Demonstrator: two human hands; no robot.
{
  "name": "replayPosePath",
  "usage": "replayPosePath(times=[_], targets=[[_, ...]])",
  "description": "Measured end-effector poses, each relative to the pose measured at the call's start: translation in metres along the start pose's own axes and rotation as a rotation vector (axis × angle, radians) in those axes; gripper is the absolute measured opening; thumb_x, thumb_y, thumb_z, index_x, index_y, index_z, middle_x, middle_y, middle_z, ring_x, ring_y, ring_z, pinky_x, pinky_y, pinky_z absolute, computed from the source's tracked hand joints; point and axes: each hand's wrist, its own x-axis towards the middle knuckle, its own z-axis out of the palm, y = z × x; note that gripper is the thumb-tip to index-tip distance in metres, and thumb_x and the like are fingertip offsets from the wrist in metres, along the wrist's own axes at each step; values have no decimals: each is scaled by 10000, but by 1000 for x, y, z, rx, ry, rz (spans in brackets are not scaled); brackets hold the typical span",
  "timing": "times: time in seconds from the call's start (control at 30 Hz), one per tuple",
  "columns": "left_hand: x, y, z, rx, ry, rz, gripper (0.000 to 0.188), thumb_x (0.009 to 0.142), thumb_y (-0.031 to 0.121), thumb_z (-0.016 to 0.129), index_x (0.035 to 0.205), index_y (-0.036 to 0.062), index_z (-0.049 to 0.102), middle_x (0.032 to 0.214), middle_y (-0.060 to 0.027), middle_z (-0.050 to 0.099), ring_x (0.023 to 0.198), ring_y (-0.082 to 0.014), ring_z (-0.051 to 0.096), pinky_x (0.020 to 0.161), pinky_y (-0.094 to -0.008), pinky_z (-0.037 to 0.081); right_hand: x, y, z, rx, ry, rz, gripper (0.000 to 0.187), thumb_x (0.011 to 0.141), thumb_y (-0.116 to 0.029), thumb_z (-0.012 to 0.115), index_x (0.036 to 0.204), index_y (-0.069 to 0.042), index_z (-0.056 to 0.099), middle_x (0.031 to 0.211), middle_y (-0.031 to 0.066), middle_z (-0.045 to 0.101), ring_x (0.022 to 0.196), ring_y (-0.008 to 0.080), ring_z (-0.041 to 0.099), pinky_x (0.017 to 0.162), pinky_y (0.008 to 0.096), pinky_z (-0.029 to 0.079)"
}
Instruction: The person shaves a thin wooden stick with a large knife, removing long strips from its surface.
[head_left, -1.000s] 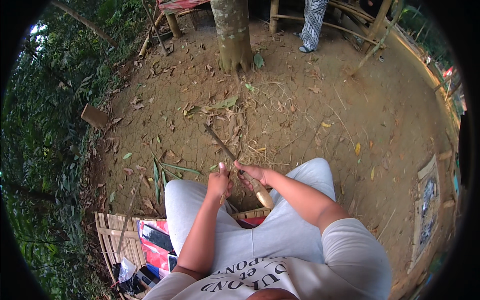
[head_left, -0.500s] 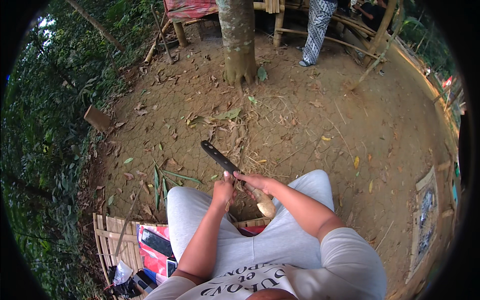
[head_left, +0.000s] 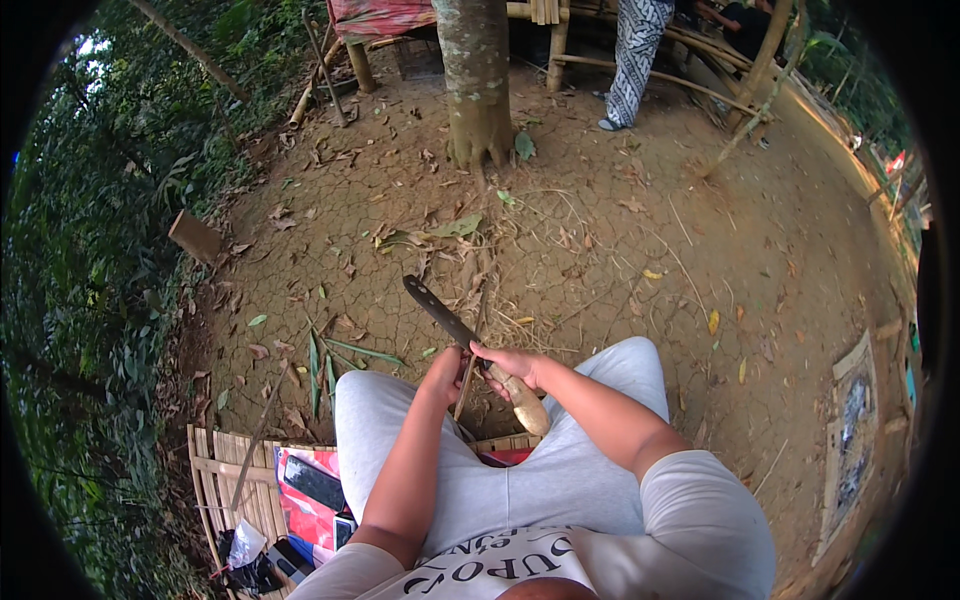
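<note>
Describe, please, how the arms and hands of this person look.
The left hand and right hand are bare, without gloves; no watch or bracelet shows. Both forearms are uncovered. The short sleeves are plain, pale grey and loose.

At lower left, a tan slatted bamboo bench (head_left: 224, 446) carries a red-and-white sheet (head_left: 306, 513). Cracked brown earth (head_left: 600, 217) mid-frame bears brown leaves (head_left: 282, 219).

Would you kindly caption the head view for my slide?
Over cracked earth: knife in right hand, thin strip in left hand.
</note>
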Motion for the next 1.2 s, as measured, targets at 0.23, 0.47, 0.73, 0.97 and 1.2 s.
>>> replayPosePath(times=[0.23,0.47,0.73,0.97,1.2], targets=[[44,-14,-10,74,-152,-32,326,997,365,420,974,108,621,878,-66,630,753,-189,558,639,-364,461,-1,7,-6,43,-87,-24,659,820,-784,457,692,-138,481,517,32,486,397,154,504,406,307,441],[24,-11,6,9,-106,-30,295,975,300,457,867,74,612,684,-66,601,565,-198,543,534,-357,439,10,22,-14,229,-118,81,696,801,-822,403,680,-142,483,508,34,471,405,168,507,398,305,436],[47,-20,-24,38,-238,62,246,986,250,483,977,36,602,826,-79,608,725,-184,567,655,-358,466,10,16,4,-31,32,-94,728,795,-812,443,745,-90,522,532,32,485,400,141,512,398,291,454],[41,-26,-13,-123,-201,102,222,988,281,504,1003,89,614,886,-76,632,785,-208,586,651,-369,468,-6,10,21,-192,223,-221,675,831,-702,564,754,-31,536,524,51,491,402,152,532,375,303,455],[27,-13,4,-70,-174,20,234,1001,293,480,974,93,597,825,-66,603,726,-204,572,659,-390,487,-3,18,1,64,-71,-88,671,868,-742,420,678,-100,477,494,37,467,377,163,513,372,301,452]])
